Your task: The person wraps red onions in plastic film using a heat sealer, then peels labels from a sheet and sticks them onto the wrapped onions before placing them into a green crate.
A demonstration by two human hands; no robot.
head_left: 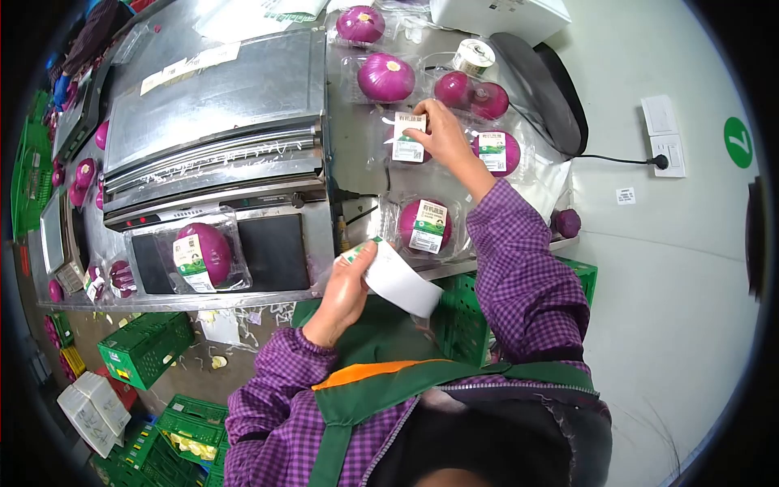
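Workroom: A pale wall (665,260) fills three o'clock, its round green sign (738,142) reading "7"; a metal wrapping machine (219,81) stands at ten to eleven o'clock on the worktop (357,154).
Right hand (438,134): At one o'clock, thumb and fingers are at a white-and-green label (409,136) on a clear-wrapped pack (380,146); whether they pinch or press it is hard to tell.
Left hand (347,284): Between seven and eight o'clock, it grips a strip of labels (402,280), white backing showing, with the thumb on top.
Label text: "有机蔬菜" heads the label under the right hand and the one on the wrapped purple onion (426,226) just below centre; the smaller print appears too fine to read.
Nearby produce: Another labelled onion (497,152) lies at two o'clock, just beside the right wrist; unlabelled wrapped onions (386,77) sit at twelve.
Supplies: A label roll (473,57) stands at one o'clock, beyond the right hand.
Nine o'clock: A labelled, wrapped onion (213,250) rests on the machine's dark plate (280,252).
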